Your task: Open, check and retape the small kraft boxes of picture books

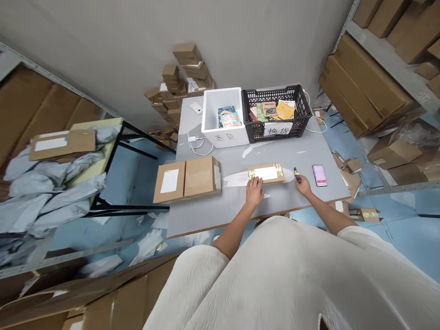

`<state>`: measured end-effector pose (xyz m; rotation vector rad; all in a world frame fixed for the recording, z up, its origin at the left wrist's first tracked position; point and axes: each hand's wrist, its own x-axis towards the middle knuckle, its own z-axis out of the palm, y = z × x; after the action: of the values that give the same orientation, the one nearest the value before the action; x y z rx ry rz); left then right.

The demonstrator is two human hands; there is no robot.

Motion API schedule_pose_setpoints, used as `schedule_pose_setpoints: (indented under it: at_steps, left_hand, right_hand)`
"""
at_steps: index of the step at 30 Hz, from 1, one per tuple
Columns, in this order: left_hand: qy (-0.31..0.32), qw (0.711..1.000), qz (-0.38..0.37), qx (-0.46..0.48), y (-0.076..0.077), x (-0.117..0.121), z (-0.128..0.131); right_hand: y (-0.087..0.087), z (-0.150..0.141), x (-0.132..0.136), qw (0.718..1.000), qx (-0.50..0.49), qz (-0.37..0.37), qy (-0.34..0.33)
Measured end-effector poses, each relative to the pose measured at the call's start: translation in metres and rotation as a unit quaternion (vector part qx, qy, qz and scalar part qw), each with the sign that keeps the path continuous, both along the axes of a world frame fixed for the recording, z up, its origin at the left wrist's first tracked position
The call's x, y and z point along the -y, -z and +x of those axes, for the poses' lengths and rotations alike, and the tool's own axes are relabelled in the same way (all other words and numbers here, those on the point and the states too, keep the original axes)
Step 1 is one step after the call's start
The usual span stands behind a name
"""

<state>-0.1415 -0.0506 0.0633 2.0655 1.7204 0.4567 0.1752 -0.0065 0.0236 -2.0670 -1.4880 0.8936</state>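
Note:
On the grey table a small cardboard box (pixel 277 179) lies flat, with a white label and shiny tape on top. My left hand (pixel 255 192) is at its near left corner, fingers bent over the edge and holding it. To the right of the box, my right hand (pixel 303 185) is closed around a utility knife (pixel 296 171) with a black and yellow body, pointing away from me. The knife is apart from the box. A torn white sheet or patch (pixel 236 179) shows under the box on both sides. A phone with a pink screen (pixel 320 175) lies right of my right hand.
Two larger cardboard boxes (pixel 202 176) stand at the table's left. Behind are a white foam box (pixel 225 136) and a black crate (pixel 252 130) holding books and packets. A white cable (pixel 202 151) lies nearby. Shelves with cartons (pixel 367 87) flank the right; grey parcels (pixel 44 183) lie left.

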Motion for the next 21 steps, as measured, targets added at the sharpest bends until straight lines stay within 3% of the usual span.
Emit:
schedule_pose_setpoints:
  at_steps: [5, 11, 17, 21]
  left_hand:
    - [-0.001, 1.0, -0.028, -0.006, 0.0, 0.0, -0.002]
    - [-0.035, 0.997, -0.06, -0.035, 0.0, -0.005, 0.005]
    - [-0.042, 0.996, -0.061, -0.046, 0.0, 0.001, 0.01]
    - [-0.039, 0.996, -0.063, -0.049, -0.002, 0.003, 0.011]
  right_hand:
    - [0.024, 0.031, 0.003, 0.992, 0.091, -0.091, -0.014]
    - [0.043, 0.036, -0.003, 0.98, 0.143, -0.107, -0.09]
    - [0.049, 0.036, -0.012, 0.973, 0.157, -0.118, -0.122]
    - [0.044, 0.037, -0.021, 0.982, 0.113, -0.129, -0.076]
